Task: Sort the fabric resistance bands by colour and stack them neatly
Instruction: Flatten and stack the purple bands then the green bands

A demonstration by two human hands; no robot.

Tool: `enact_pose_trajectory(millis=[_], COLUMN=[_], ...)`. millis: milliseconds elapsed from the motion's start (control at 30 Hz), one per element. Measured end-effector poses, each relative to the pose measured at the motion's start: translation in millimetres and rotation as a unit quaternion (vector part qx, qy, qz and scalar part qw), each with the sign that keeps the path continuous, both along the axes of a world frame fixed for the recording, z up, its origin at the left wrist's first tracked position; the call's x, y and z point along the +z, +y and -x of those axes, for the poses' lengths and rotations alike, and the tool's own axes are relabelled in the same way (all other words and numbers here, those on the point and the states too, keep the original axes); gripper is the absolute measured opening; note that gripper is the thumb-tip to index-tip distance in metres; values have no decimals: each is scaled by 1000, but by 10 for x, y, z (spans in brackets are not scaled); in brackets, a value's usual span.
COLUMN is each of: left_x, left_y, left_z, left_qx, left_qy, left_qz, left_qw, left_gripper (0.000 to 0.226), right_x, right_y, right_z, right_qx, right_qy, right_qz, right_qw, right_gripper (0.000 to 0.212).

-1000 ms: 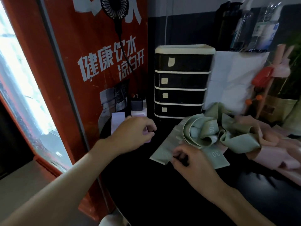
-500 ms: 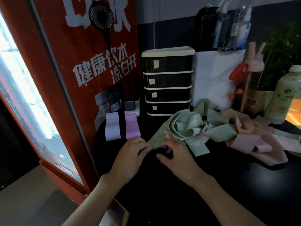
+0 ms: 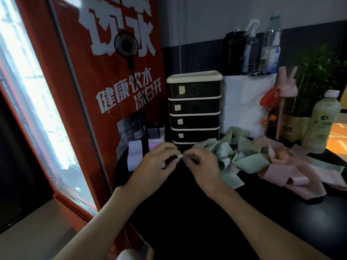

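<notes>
A tangled heap of green fabric bands (image 3: 244, 156) lies on the black table (image 3: 187, 212), with pink bands (image 3: 293, 169) mixed in to its right. My left hand (image 3: 157, 164) and my right hand (image 3: 202, 164) meet at the heap's left end, both pinching the end of one green band (image 3: 180, 156) between the fingertips. Behind my left hand a lilac band (image 3: 133, 154) lies flat, and beside it a purple band (image 3: 154, 146) is mostly hidden by my fingers.
A black drawer unit (image 3: 194, 109) stands behind the bands. A red cabinet (image 3: 105, 102) with a small fan (image 3: 126, 42) walls the left side. Bottles (image 3: 322, 121), a plant and a white box (image 3: 246, 107) crowd the back right.
My left hand left the lilac and purple bands and came right. Both hands closed together on the end of a green band and lifted it off the table.
</notes>
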State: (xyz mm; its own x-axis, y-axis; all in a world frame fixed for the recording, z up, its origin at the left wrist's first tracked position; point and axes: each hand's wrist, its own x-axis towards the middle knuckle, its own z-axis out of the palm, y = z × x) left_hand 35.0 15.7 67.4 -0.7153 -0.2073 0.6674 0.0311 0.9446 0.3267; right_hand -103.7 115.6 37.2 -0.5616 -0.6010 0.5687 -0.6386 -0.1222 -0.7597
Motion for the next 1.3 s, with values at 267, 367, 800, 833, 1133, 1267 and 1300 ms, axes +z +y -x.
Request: enact_pose_trajectory(millis=[267,367,800,833,1133,1267,1300], left_x=[320,459,993,1084,1375,1337,1330], left_y=[159,239,135,152,207,171,172], left_z=[-6,75,167,155,96,84,84], left_qx=[40,-22,-5,-12,-70,-52,-48], left_qy=[38,12,179,184,167,183,191], left_qz=[-146,-270,-299,-306,-300,-310,-312], left_qw=[988,963,937,934,937,931,930], left_gripper=[8,27,22,23,13,11,12], right_x=[397,487,770,808,1022,1003,980], right_y=[39,59,192,189,250,375,417], right_z=[46,-16,-26,-12,-258,-318,-328], right_qx=[-63,-28,51,78,125,129,146], right_qy=[14,17,-126,-153,-190,-198,-214], right_qz=[79,73,21,7,34,13,11], right_qw=[995,997,990,985,973,972,966], right_gripper=[13,17,37,45,24,25,21])
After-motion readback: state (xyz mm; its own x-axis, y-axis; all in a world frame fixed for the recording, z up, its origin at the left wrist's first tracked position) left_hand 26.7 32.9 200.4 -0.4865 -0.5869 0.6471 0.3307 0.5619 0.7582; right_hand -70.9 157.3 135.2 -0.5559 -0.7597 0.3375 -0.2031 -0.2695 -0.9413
